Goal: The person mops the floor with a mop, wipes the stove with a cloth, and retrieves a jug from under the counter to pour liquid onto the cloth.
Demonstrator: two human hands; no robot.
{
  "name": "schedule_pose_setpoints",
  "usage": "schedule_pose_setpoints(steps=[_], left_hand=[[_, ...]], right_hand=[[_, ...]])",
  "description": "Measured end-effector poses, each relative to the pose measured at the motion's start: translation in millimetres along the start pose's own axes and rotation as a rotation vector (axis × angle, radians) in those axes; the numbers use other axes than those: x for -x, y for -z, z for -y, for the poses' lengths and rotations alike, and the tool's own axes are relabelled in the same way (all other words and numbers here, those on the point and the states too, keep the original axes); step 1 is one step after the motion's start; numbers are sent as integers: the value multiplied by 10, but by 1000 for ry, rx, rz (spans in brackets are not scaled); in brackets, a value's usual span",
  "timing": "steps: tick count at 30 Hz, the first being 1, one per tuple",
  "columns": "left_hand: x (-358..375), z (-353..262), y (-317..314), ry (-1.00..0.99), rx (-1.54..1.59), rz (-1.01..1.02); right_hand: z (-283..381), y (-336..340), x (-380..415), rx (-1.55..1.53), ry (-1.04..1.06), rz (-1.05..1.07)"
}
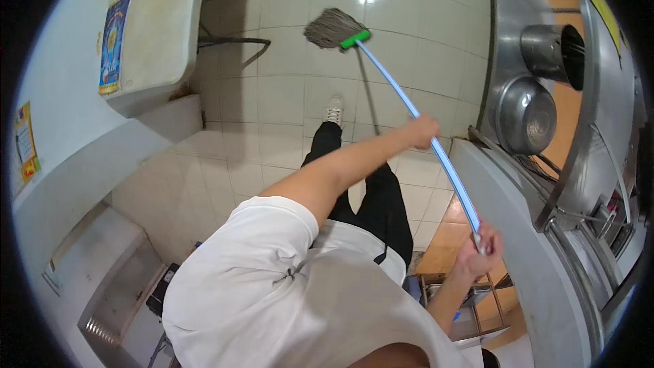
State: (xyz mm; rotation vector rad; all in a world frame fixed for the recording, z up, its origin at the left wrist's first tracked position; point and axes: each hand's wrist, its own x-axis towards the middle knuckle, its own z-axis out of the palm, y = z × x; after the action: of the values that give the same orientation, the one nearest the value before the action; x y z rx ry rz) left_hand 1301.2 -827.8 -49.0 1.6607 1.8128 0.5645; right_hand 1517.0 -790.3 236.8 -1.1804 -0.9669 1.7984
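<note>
A mop with a light blue handle, a green clamp and grey-brown strands reaches from my hands to the tiled floor ahead. My left hand is wrapped round the middle of the handle. At the near, upper end of the handle, my right hand is closed on it near its tip. The strands lie spread on the tiles, pointing left of the clamp.
On the left, a white table has a metal leg jutting toward the floor. To the right, a metal rack holds a steel pot and an upturned metal basin. My shoe stands on the tiles behind the mop.
</note>
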Motion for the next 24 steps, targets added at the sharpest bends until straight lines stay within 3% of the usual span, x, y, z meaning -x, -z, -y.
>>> schedule_pose_setpoints(steps=[2, 5, 8, 10, 11, 12, 16, 19, 24], left_hand=[[-404, -677, -273, -43, 92, 85], [-809, -1496, -478, -149, 150, 151], [-1214, -1892, -692, -264, 130, 270], [-1264, -1991, -621, -181, 114, 422], [-1273, -2025, -607, -140, 108, 495], [-1245, -2046, -583, -141, 127, 436], [-971, -1944, -485, -75, 187, 288], [-526, -1708, -123, 23, 257, 215], [807, -1080, 436, 266, 381, -18]], right_hand=[[433, 460, 109, 1, 64, 0], [818, 612, 395, 12, 225, -139], [688, 460, 553, 132, 480, -351], [406, 687, 555, 363, 507, -239], [285, 757, 558, 482, 520, -180], [209, 817, 532, 500, 564, -177], [308, 891, 495, 286, 554, -32], [405, 578, 517, 240, 507, 139], [256, -290, 770, 102, 322, 377]])
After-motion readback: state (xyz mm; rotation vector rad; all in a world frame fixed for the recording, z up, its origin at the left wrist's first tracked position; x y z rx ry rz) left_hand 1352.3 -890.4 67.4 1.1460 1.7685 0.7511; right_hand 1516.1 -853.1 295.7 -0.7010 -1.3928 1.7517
